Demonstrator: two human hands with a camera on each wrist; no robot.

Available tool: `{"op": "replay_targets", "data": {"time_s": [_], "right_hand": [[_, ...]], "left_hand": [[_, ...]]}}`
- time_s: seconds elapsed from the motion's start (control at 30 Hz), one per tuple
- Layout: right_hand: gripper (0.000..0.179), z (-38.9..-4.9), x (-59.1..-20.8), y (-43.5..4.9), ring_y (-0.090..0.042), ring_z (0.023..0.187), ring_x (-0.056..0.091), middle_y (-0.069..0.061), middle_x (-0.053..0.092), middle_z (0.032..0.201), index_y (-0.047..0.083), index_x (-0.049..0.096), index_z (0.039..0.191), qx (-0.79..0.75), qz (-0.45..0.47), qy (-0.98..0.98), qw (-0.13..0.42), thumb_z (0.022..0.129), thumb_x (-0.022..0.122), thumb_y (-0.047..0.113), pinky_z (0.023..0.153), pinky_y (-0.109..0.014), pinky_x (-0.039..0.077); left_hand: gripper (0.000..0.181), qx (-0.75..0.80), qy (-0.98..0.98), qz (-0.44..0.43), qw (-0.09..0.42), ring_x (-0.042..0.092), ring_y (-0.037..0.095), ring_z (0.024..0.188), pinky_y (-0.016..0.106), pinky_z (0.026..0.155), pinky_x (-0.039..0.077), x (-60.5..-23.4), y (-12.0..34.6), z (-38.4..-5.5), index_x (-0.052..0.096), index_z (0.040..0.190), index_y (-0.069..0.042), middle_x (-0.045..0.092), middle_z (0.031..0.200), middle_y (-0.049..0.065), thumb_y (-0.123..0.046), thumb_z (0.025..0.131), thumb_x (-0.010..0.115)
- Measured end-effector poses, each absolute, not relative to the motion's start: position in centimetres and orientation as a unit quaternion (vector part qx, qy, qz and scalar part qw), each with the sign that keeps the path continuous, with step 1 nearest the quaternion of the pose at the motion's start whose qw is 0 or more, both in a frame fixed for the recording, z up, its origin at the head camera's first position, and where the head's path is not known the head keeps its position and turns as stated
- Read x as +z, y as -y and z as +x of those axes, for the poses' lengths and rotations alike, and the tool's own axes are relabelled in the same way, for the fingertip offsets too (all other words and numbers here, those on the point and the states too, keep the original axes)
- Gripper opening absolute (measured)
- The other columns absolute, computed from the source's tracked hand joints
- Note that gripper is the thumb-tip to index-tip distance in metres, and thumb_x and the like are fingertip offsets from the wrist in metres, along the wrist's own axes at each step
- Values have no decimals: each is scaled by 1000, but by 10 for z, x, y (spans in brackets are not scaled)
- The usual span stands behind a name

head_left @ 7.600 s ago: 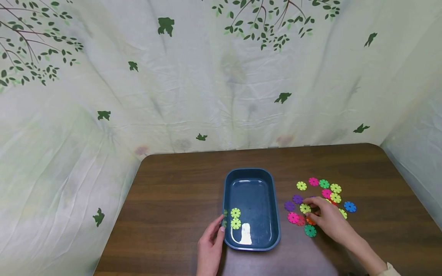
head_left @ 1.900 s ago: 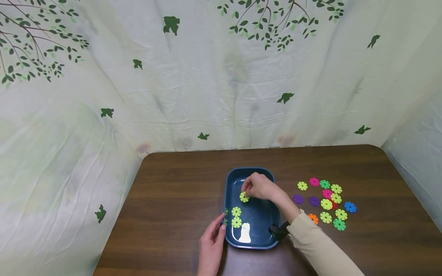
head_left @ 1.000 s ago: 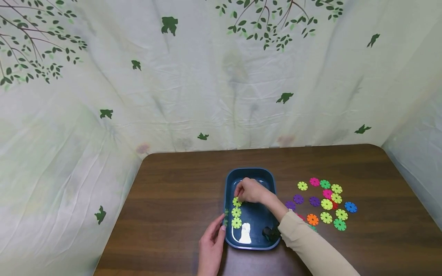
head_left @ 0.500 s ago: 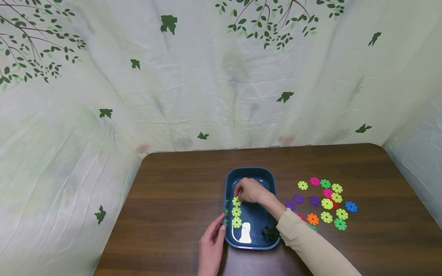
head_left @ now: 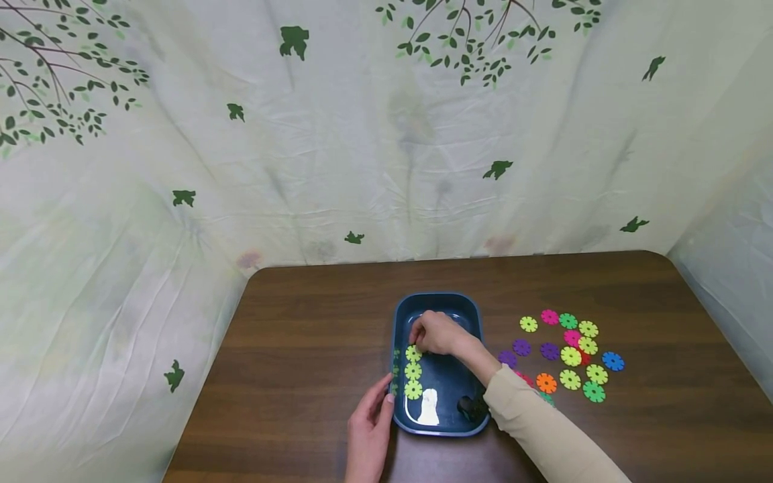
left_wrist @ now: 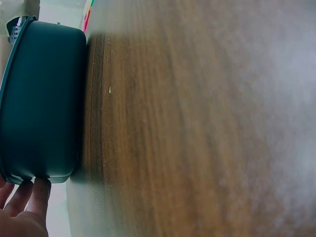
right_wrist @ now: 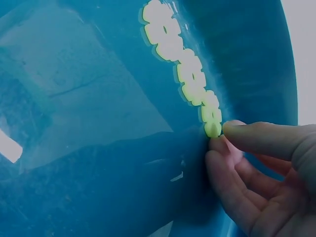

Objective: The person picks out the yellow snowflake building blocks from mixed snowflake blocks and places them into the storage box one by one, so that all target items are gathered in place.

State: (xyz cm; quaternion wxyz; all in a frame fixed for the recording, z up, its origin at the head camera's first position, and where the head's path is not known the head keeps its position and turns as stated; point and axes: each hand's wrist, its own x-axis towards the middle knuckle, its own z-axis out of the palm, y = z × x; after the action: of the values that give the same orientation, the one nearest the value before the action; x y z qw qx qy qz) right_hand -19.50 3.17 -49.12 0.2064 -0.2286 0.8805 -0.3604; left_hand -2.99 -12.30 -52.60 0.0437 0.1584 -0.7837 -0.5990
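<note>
Three yellow-green notched plastic discs lie in a row along the left wall of a blue tray (head_left: 447, 402). My right hand (head_left: 439, 333) reaches into the tray, its thumb and fingertips pinching the edge of the far disc (head_left: 413, 352). The right wrist view shows this disc (right_wrist: 211, 113) lined up against the other two (right_wrist: 191, 76). On the tray's left side my left hand (head_left: 368, 429) holds the rim, thumb at the top edge. Seen from the left wrist, its fingers (left_wrist: 37, 202) press against the tray's outer wall (left_wrist: 44, 98).
Right of the tray, more notched discs lie scattered on the brown table (head_left: 302, 349): purple (head_left: 549, 351), orange (head_left: 546, 383), blue (head_left: 613, 361), green, pink and yellow-green. My right sleeve (head_left: 543, 429) covers part of them. A patterned cloth (head_left: 362, 134) hangs behind the table.
My right hand carried a yellow-green disc from the scattered ones into the tray, then moved it left and toward me to the row's far end. Over the last second both hands stay put.
</note>
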Motion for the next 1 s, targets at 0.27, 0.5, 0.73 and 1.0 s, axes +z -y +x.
{"op": "replay_targets", "data": {"time_s": [0.27, 0.5, 0.73, 1.0], "right_hand": [[10, -193, -484, -36, -16, 70, 55, 2, 62, 79, 6, 73, 96, -375, -219, -881, 190, 88, 70, 1, 66, -29, 49], [11, -187, -467, -40, -15, 77, 58, 0, 66, 88, 5, 73, 101, -387, -228, -877, 170, 91, 69, 3, 72, -31, 54], [15, -180, -455, -48, -13, 82, 59, 5, 66, 93, 8, 71, 107, -403, -239, -869, 160, 93, 68, 9, 71, -29, 54], [16, -166, -446, -59, -10, 88, 60, 4, 68, 102, 17, 70, 108, -420, -253, -865, 107, 93, 68, 13, 75, -30, 54]], "left_hand": [[32, -598, 784, 163, 36, 60, 22, 117, 35, 96, 51, -525, 123, -30, 65, 128, -19, 62, 130, 3, -10, 97, 62], [32, -615, 774, 140, 57, 61, 22, 116, 34, 96, 51, -525, 123, -28, 66, 128, -17, 63, 129, 5, -10, 97, 63], [32, -613, 776, 134, 62, 61, 22, 115, 34, 94, 52, -526, 124, -28, 65, 128, -17, 63, 129, 5, -11, 97, 63], [32, -621, 770, 129, 66, 60, 23, 117, 35, 96, 51, -527, 124, -27, 66, 128, -16, 63, 129, 5, -11, 97, 63]]}}
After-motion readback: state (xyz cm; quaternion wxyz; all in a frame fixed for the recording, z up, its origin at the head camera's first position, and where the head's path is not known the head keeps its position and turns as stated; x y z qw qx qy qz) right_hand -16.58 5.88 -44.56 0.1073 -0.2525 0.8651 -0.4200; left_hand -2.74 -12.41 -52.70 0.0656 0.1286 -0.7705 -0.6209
